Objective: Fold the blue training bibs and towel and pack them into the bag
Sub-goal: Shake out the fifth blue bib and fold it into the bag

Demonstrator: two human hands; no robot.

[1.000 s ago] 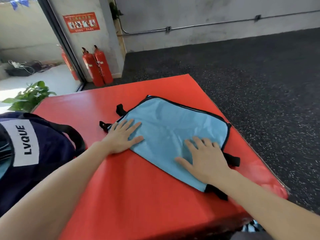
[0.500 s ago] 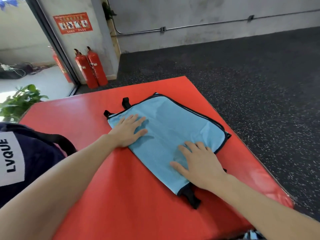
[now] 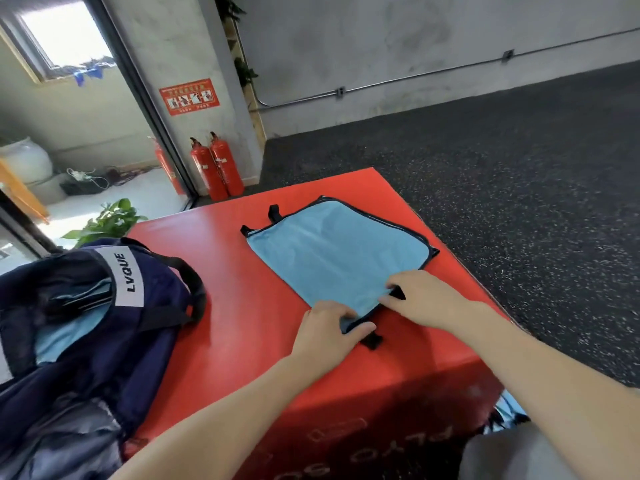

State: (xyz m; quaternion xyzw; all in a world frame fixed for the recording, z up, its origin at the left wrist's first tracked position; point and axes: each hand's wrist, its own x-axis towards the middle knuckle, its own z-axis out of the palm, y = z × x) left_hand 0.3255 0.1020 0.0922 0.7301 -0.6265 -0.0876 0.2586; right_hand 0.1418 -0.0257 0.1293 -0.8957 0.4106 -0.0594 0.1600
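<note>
Red bench (image 3: 242, 306) carries a navy bag (image 3: 104, 323) at its left and a folded blue bib (image 3: 339, 254) toward its right. Left hand (image 3: 325, 334) and right hand (image 3: 426, 299) each pinch the bib's near edge, grip clenched on cloth.

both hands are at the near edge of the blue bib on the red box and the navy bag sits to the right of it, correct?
Not quite: the head view shows the navy bag to the left of the blue bib, not the right. The rest holds: left hand and right hand grip its near edge on the red box.
</note>
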